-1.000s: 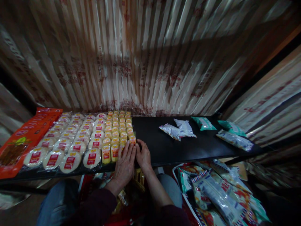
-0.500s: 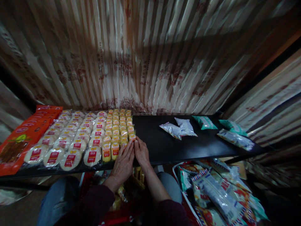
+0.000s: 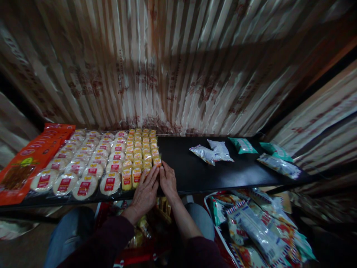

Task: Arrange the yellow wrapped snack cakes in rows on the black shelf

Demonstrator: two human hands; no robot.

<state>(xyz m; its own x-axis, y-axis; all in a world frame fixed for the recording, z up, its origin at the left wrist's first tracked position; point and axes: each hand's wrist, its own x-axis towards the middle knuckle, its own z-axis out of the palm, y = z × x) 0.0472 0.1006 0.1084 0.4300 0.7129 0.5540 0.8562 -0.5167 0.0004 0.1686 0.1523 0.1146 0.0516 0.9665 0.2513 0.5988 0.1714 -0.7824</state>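
Several columns of small yellow-wrapped snack packs lie on the black shelf. At the front of the right-hand columns, my left hand reaches over the packs with its fingers close together. My right hand meets it from the right, fingers bent in. The fingertips of both hands close on the front yellow pack of the outermost column. My hands cover part of the packs below, and both thumbs are hidden. To the left are rows of round white rice crackers in clear wrappers with red labels.
Orange snack bags overlap at the shelf's left end. Silver bags and green bags lie farther right. Below are a basket of bags and a red basket between my knees. A printed curtain hangs behind.
The hands have stayed at the same front packs, with only a very slight shift. The view has moved a little; the items on the shelf keep their places.
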